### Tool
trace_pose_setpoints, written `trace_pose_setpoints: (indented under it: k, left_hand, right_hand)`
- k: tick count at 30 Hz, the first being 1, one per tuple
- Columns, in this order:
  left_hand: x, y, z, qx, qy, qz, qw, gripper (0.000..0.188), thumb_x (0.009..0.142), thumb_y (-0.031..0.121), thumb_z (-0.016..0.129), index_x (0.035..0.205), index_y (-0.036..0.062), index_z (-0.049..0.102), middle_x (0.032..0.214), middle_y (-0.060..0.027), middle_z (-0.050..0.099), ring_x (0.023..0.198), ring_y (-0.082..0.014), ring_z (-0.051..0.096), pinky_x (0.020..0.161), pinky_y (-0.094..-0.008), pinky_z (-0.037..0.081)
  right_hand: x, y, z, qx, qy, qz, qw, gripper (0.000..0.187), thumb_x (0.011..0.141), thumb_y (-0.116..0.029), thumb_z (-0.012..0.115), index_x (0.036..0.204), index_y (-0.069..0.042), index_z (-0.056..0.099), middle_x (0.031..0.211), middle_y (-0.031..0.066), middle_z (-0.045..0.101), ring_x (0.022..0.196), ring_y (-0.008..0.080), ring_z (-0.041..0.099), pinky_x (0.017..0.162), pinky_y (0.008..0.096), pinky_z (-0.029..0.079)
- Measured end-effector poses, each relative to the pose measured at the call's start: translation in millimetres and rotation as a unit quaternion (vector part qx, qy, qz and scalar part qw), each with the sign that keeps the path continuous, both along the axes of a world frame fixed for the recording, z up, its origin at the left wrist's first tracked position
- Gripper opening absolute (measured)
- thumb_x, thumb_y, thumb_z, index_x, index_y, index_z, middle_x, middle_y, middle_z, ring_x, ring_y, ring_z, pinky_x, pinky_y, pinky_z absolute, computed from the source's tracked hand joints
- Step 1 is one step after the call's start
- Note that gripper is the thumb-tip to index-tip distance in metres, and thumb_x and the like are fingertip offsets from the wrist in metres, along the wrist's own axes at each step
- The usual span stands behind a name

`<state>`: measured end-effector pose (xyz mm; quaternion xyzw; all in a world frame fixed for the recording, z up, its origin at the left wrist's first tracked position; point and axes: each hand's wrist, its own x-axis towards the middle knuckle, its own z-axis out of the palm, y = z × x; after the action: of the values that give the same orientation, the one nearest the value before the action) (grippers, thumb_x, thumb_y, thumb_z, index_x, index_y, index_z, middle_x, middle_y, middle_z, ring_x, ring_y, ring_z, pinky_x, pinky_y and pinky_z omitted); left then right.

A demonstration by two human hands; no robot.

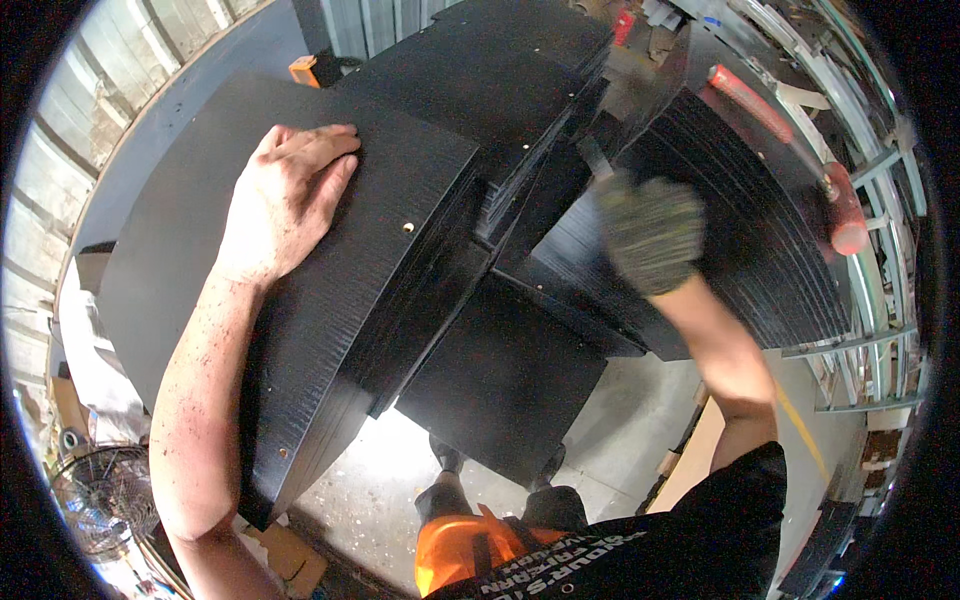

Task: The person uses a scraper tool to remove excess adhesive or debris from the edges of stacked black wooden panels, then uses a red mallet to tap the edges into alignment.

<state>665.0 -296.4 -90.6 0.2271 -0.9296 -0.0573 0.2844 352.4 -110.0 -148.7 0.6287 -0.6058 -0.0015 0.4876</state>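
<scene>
A black panel (310, 300) supports the left hand (278, 205) (palm down).

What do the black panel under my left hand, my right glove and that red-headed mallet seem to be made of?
Black panel: perhaps satin-finished laminated board or plastic; its even face shows fine lines. Glove: probably knitted fabric, matte, from its soft mottled look, though motion blurs it. Mallet head: likely smooth rubber or plastic, given its slight sheen; the grey shaft looks metal.
</scene>
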Motion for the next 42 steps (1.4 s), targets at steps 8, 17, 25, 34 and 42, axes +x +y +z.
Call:
trace_pose_setpoints:
  k: [8,17,25,34,42]
  left_hand:
    - [1.4,5.7,3.8,0.043,0.010,0.011,0.999,0.020,0.091,0.011,0.060,0.105,-0.0005,0.066,0.115,-0.0116,0.067,0.100,-0.0279,0.058,0.092,-0.0355,0.045]
    - [-7.6,6.9,3.3,0.005,0.023,0.013,1.000,0.016,0.087,0.008,0.063,0.101,0.0022,0.068,0.111,-0.0089,0.068,0.096,-0.0266,0.060,0.090,-0.0345,0.048]
    - [-9.2,8.1,8.0,0.026,0.017,-0.002,1.000,0.018,0.088,0.006,0.060,0.103,-0.0002,0.067,0.111,-0.0135,0.068,0.100,-0.0299,0.059,0.092,-0.0369,0.046]
    - [-1.7,10.3,7.4,-0.021,0.020,0.017,0.999,0.016,0.087,0.009,0.062,0.100,0.0017,0.069,0.110,-0.0111,0.069,0.094,-0.0277,0.062,0.089,-0.0363,0.047]
    - [-9.5,8.7,11.1,-0.099,-0.038,-0.007,0.994,0.022,0.086,0.013,0.064,0.104,0.0006,0.066,0.112,-0.0129,0.067,0.094,-0.0280,0.060,0.088,-0.0356,0.046]
  right_hand:
    - [-27.1,-4.6,61.6,-0.070,0.250,-0.095,0.961,0.017,0.085,-0.023,0.052,0.093,-0.010,0.059,0.065,0.0094,0.056,0.057,0.0248,0.055,0.047,0.0436,0.041]
    - [-5.1,9.9,4.4,0.160,0.190,0.005,0.969,0.016,0.082,-0.019,0.053,0.086,-0.004,0.059,0.058,0.0082,0.049,0.046,0.0228,0.047,0.037,0.0415,0.033]
    - [-26.6,5.8,52.8,-0.012,0.241,0.006,0.970,0.019,0.086,-0.021,0.054,0.088,-0.003,0.060,0.061,0.0113,0.055,0.045,0.0199,0.048,0.037,0.0399,0.038]
    - [-54.7,39.7,179.9,-0.075,0.153,-0.050,0.984,0.024,0.092,-0.030,0.055,0.096,-0.007,0.057,0.067,0.0123,0.058,0.056,0.0251,0.059,0.045,0.0418,0.045]
    - [-98.8,59.7,133.5,0.057,-0.002,0.092,0.994,0.018,0.086,-0.018,0.053,0.098,-0.007,0.061,0.090,0.0137,0.057,0.076,0.0286,0.060,0.059,0.0451,0.049]
